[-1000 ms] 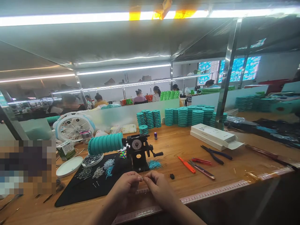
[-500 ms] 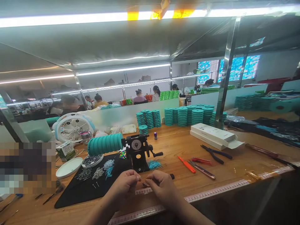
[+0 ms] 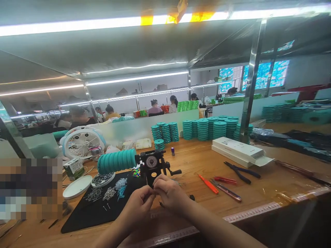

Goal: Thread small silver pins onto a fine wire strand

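Note:
My left hand and my right hand meet fingertip to fingertip over the front of the bench. Both are closed in a pinch; whatever lies between the fingers is too small to make out. Just behind them stands a black hand-cranked winder with a round dial, carrying a row of teal foam spools. Left of my hands a black mat bears a pile of small metal parts, pale blue pieces with blue strands, and two pins.
Right of my hands lie an orange pen-like tool, a red-handled cutter, and pliers. A white box and stacked teal spools stand behind. A white fan is at left. Measuring tape runs along the front edge.
My right hand has moved left and up, closing the small gap to my left hand. It now covers the blue strands right of the winder's base. The view has shifted slightly.

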Tool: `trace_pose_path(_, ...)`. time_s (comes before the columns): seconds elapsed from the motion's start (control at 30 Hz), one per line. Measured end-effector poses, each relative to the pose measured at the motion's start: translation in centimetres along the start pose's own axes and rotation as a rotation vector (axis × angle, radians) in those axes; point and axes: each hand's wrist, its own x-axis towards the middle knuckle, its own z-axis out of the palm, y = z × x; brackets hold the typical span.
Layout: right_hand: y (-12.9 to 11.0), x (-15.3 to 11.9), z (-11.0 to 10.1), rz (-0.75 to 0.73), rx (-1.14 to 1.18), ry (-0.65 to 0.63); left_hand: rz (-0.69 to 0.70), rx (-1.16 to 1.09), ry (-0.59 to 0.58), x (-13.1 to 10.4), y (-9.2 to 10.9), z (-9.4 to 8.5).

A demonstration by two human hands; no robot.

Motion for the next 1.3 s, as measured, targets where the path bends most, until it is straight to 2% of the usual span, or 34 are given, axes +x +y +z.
trace_pose_path(0.37,0.3,1.3,0.5,0.152,-0.005,0.062,0.158,0.307,0.105,0.0,-1.0,0.9)
trace_pose_path(0.53,0.7,1.7,0.4,0.201,-0.062,0.058,0.326,0.553,0.159,0.3,-2.4,1.0)
trace_pose_path(0.67,0.8,1.9,0.3,0.199,-0.136,0.043,0.512,0.720,0.130,0.7,-3.2,0.6)
trace_pose_path(0.77,0.7,2.1,0.3,0.155,-0.210,0.026,0.629,0.779,0.059,0.7,-2.9,0.2)
trace_pose_path(0.87,0.7,2.1,0.2,0.090,-0.301,0.007,0.678,0.798,-0.002,0.6,-2.3,-0.2)
trace_pose_path(1.0,0.8,2.0,-0.4,-0.055,-0.416,-0.054,0.616,0.748,-0.041,0.4,-1.8,-0.1)
trace_pose_path(1.13,0.3,2.2,-1.8,-0.199,-0.453,-0.089,0.416,0.572,-0.020,0.1,-1.0,0.3)
trace_pose_path(1.2,-0.5,2.1,-2.5,-0.219,-0.442,-0.041,0.282,0.435,0.012,0.0,-0.4,0.3)
trace_pose_path(1.3,-1.9,1.1,-2.9,-0.133,-0.357,0.165,0.073,0.200,0.030,0.1,0.5,0.3)
